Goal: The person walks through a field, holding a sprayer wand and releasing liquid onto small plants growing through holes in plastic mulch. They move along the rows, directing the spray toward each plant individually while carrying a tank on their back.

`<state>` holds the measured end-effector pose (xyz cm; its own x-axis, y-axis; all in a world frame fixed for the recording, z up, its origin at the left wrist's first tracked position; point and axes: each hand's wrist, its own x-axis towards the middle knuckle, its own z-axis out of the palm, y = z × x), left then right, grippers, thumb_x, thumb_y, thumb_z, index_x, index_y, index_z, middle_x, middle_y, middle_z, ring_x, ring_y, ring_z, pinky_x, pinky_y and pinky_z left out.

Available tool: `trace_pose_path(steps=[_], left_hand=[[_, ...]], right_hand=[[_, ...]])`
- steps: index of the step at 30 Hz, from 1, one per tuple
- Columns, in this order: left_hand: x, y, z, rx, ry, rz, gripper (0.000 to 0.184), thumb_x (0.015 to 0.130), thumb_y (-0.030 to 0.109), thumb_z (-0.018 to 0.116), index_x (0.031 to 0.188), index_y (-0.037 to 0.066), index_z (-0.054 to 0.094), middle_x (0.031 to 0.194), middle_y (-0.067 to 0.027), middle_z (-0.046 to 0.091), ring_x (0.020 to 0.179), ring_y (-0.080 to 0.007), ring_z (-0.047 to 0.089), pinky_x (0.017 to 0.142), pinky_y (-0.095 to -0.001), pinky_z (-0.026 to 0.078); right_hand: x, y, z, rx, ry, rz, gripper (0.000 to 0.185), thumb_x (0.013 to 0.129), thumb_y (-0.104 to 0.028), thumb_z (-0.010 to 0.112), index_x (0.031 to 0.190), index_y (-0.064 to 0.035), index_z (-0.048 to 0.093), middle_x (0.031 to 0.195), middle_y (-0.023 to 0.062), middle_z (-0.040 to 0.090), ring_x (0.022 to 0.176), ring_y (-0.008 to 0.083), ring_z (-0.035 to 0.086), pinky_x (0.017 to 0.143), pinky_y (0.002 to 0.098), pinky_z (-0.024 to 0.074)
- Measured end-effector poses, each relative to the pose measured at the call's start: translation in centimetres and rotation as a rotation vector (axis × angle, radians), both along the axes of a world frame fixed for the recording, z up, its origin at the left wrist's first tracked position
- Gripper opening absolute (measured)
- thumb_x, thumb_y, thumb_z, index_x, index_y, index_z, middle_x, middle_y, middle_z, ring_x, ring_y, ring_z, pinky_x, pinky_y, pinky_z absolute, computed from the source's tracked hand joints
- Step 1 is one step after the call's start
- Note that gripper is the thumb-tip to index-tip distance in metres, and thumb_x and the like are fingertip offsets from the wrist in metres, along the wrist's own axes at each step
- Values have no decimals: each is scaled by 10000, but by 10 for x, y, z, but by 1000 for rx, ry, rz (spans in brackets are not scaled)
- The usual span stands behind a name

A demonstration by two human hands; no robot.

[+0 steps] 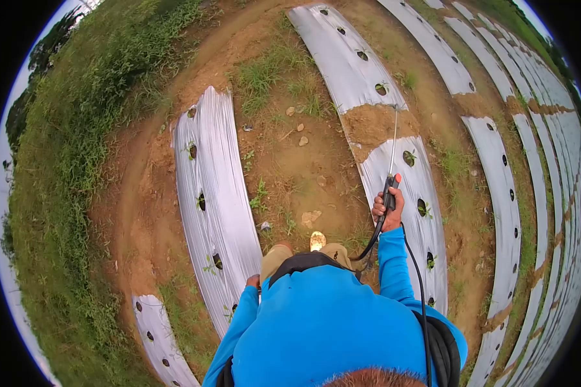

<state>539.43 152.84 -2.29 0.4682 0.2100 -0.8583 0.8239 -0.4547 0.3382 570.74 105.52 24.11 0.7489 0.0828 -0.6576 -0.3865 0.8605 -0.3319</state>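
Observation:
My right hand [388,211] is wrapped round the black handle of a sprayer wand [392,155], held out in front of me. Its thin metal lance points forward, with the tip over bare soil where one strip of silver plastic mulch [374,169] is interrupted. A black hose [370,244] runs back from the handle towards my body. My left hand [254,281] hangs low by my thigh, beside another mulch strip [216,168]; its fingers are mostly hidden. Small green plants [410,157] grow in round holes cut in the mulch.
Between the strips lies a dirt path [297,174] with small stones [303,140] and grass tufts [271,74]. Dense weeds [77,193] border the left side. Several more mulch rows [497,193] stretch away to the right. My shoe [317,240] is on the path.

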Motion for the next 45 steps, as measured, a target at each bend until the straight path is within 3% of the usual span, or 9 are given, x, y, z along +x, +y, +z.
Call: trace_pose_path(steps=[12, 14, 18, 22, 27, 34, 37, 39, 45], left_hand=[[314, 68, -62, 140, -105, -770, 280, 823, 258, 500, 910, 15, 606, 922, -206, 626, 859, -348, 598, 727, -433, 472], [374, 58, -24, -4, 220, 399, 215, 811, 198, 489, 854, 14, 592, 787, -159, 621, 709, -316, 588, 631, -450, 484], [518, 92, -23, -293, 333, 477, 176, 806, 247, 513, 788, 79, 561, 679, -93, 587, 490, -219, 511, 422, -393, 394], [750, 108, -164, -392, -7, 432, 169, 805, 251, 547, 749, 92, 549, 623, -55, 530, 433, -130, 411, 368, -293, 302], [1032, 56, 40, -759, -430, 433, 164, 832, 222, 510, 818, 60, 532, 682, -33, 523, 540, -103, 461, 468, -279, 382], [1064, 163, -41, -315, -283, -278, 318, 836, 315, 508, 933, 23, 589, 800, -127, 602, 690, -223, 560, 641, -373, 443], [993, 293, -118, -117, 102, 181, 284, 795, 298, 528, 889, 39, 598, 716, -108, 581, 615, -236, 545, 532, -416, 427], [1005, 333, 2, -43, 257, 560, 212, 818, 245, 465, 812, 57, 563, 657, -86, 543, 541, -186, 488, 455, -379, 380], [966, 445, 48, -163, 176, 1018, 140, 776, 221, 431, 786, 96, 493, 613, -57, 479, 430, -182, 415, 371, -336, 321]], right_hand=[[221, 49, -22, -93, 14, -23, 314, 770, -343, 578, 778, -36, 513, 561, 41, 482, 383, 104, 434, 341, 227, 380], [257, 65, -21, -147, 75, -87, 328, 756, -355, 591, 767, -41, 500, 572, 38, 482, 385, 97, 431, 341, 217, 379], [315, 88, -6, -116, 90, -110, 357, 745, -376, 602, 761, -37, 490, 609, 47, 488, 397, 87, 429, 348, 205, 380], [368, 99, 21, -62, 68, -100, 389, 763, -380, 585, 817, -2, 513, 615, 55, 490, 407, 103, 436, 362, 210, 383], [489, 158, -13, -80, 96, -146, 391, 777, -386, 569, 826, -3, 511, 622, 50, 485, 421, 110, 455, 372, 228, 395], [706, 257, -47, -92, 70, -230, 344, 776, -355, 562, 790, -16, 503, 618, 53, 477, 420, 122, 452, 374, 233, 393], [791, 277, -15, 102, 8, -201, 353, 776, -350, 564, 800, -5, 496, 632, 62, 477, 440, 123, 459, 390, 231, 398], [842, 290, 5, 120, -29, -206, 361, 786, -349, 561, 808, 4, 492, 637, 62, 477, 451, 119, 464, 392, 233, 399], [950, 331, 27, 53, -70, -71, 354, 811, -343, 548, 835, 6, 491, 630, 50, 474, 435, 108, 451, 384, 228, 396]])
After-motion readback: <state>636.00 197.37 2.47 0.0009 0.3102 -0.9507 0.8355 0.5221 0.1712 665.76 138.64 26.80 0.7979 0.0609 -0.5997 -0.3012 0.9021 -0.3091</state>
